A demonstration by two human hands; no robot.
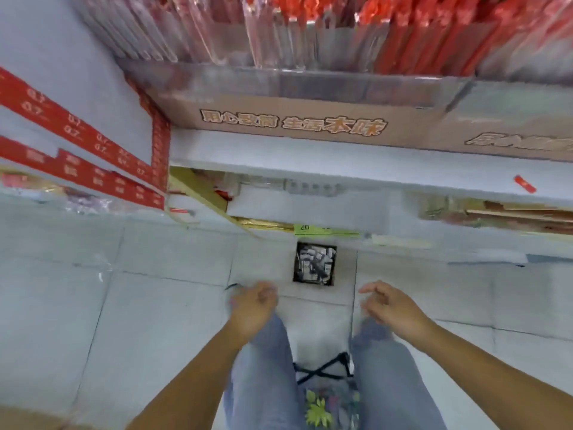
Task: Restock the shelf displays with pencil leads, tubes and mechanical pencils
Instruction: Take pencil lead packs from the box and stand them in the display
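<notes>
Down on the floor (pixel 124 321), just before the bottom shelf (pixel 341 209), sits a small black box (pixel 314 264) of blurred packs, probably the lead stock, slightly beyond both hands. The right hand (pixel 391 307) hangs loosely curled and empty; the left hand (pixel 255 307) is curled too, though blur hides whether it pinches anything. A hasty, one-sided grab could tip the open box and scatter its packs under the shelf.

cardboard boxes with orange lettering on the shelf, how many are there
2. The middle cardboard box sits on the white shelf below the red packets; the right cardboard box stands beside it, cut off by the frame edge. More may be out of view.
</notes>
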